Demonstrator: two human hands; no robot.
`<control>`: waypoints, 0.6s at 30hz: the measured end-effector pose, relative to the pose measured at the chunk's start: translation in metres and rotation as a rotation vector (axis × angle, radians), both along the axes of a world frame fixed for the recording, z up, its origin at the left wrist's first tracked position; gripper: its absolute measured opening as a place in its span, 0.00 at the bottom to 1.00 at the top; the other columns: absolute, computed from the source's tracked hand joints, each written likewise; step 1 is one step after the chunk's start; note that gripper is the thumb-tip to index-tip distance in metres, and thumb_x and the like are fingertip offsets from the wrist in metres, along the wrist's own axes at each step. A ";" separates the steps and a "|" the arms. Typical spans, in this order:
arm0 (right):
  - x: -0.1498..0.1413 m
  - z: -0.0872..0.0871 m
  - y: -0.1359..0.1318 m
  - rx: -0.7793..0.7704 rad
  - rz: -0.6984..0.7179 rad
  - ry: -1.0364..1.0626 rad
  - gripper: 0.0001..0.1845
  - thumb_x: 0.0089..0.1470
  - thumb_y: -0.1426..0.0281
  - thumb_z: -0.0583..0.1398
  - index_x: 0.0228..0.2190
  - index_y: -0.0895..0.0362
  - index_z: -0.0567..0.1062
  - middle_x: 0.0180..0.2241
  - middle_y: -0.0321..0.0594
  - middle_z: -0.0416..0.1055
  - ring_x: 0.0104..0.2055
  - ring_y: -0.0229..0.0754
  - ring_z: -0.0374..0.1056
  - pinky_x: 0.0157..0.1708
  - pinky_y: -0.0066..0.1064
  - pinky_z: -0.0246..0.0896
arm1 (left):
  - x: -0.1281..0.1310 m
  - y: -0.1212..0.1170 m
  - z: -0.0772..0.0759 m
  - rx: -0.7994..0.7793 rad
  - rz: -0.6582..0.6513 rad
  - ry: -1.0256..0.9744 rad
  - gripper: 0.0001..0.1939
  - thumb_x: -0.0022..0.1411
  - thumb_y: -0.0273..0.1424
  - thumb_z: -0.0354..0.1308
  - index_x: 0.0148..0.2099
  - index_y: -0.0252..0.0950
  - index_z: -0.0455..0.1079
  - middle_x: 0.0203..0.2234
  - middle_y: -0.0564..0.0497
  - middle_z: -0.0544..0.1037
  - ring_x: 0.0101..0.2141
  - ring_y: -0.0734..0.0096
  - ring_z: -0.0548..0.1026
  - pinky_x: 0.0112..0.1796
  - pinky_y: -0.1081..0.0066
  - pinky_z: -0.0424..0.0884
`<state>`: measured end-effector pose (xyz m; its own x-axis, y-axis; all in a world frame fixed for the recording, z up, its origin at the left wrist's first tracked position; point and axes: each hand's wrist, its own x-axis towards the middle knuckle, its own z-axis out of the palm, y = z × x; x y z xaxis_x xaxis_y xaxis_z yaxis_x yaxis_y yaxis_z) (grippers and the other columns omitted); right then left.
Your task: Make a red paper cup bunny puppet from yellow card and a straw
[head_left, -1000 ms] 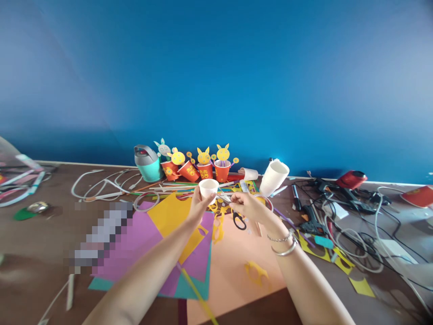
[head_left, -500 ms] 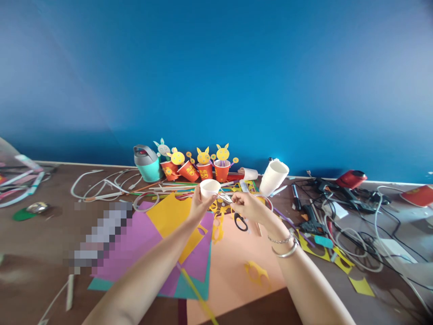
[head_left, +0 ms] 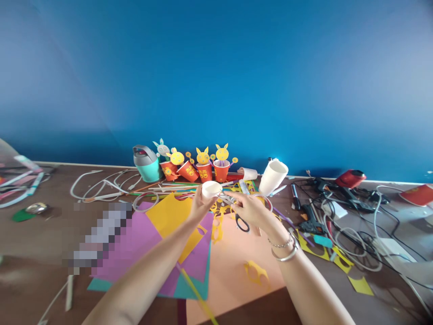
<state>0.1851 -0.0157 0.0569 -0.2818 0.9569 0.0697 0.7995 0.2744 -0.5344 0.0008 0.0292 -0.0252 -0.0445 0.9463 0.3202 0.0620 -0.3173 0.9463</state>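
Note:
A paper cup (head_left: 211,189), white inside, is in my left hand (head_left: 199,206), with its open mouth tipped up toward me. My fingers wrap its side and base. From the right, my right hand (head_left: 248,208) meets the cup's rim, closed on a pair of scissors (head_left: 242,224). One black handle loop shows below the palm, and the pale blades point at the cup's right edge. How far the blades are apart is hard to make out. Both hands are above sheets of coloured paper.
Red cups with paper rabbit heads (head_left: 221,170) line the wall beside a turquoise container (head_left: 149,169). A white cup stack (head_left: 273,177) leans at centre right. Glue guns (head_left: 313,221) and tangled cables lie right. Purple paper (head_left: 135,243) and peach paper (head_left: 237,271) cover the front.
My right hand has shifted slightly left, bringing the scissors closer against the cup's rim. The cup has moved a little to the right and down in my left hand.

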 end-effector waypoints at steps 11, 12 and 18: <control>-0.006 -0.013 0.006 0.047 -0.002 0.073 0.26 0.50 0.74 0.53 0.52 0.53 0.71 0.16 0.28 0.57 0.19 0.34 0.49 0.21 0.25 0.45 | 0.000 0.000 -0.004 0.003 -0.023 -0.012 0.20 0.52 0.38 0.63 0.45 0.36 0.66 0.35 0.48 0.75 0.34 0.67 0.74 0.33 0.70 0.71; -0.006 -0.013 0.005 0.049 -0.001 0.077 0.26 0.50 0.74 0.53 0.51 0.54 0.72 0.16 0.28 0.57 0.19 0.33 0.49 0.21 0.25 0.45 | 0.000 0.000 -0.004 0.010 -0.022 -0.003 0.20 0.52 0.38 0.62 0.45 0.36 0.66 0.35 0.48 0.75 0.34 0.67 0.74 0.33 0.70 0.71; -0.006 -0.012 0.005 0.043 0.002 0.076 0.26 0.50 0.74 0.52 0.52 0.53 0.71 0.16 0.28 0.57 0.18 0.33 0.47 0.21 0.25 0.44 | 0.000 -0.002 -0.004 0.060 0.023 0.057 0.23 0.53 0.37 0.62 0.50 0.37 0.63 0.41 0.45 0.73 0.41 0.63 0.73 0.40 0.65 0.71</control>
